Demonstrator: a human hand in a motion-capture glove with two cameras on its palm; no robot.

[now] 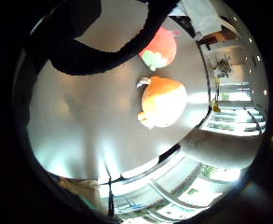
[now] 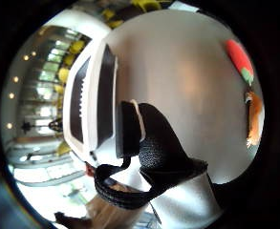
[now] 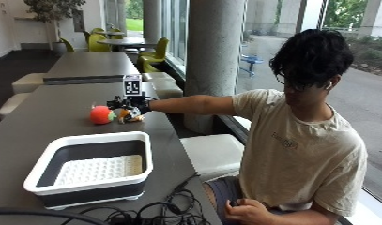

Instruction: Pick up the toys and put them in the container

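Observation:
A round red toy (image 3: pixel 101 114) with a green patch and an orange plush toy (image 3: pixel 129 116) lie side by side on the grey table (image 3: pixel 65 101), toward its far part. My gloved right hand (image 3: pixel 132 103) hovers just above the orange toy with relaxed fingers and holds nothing. From the little finger side, the orange toy (image 1: pixel 164 101) and the red toy (image 1: pixel 161 48) both rest on the table under the palm. The white container (image 3: pixel 90 168) with dark walls stands empty near the table's front. The thumb side view takes in the container (image 2: pixel 89 105), the red toy (image 2: pixel 240 56) and the orange toy (image 2: pixel 254 118).
Black cables (image 3: pixel 147 211) lie on the table in front of the container. White cushioned stools (image 3: pixel 212 152) line the table's right side, with a concrete column (image 3: pixel 212 56) behind them. A second table (image 3: pixel 87 63) stands farther back.

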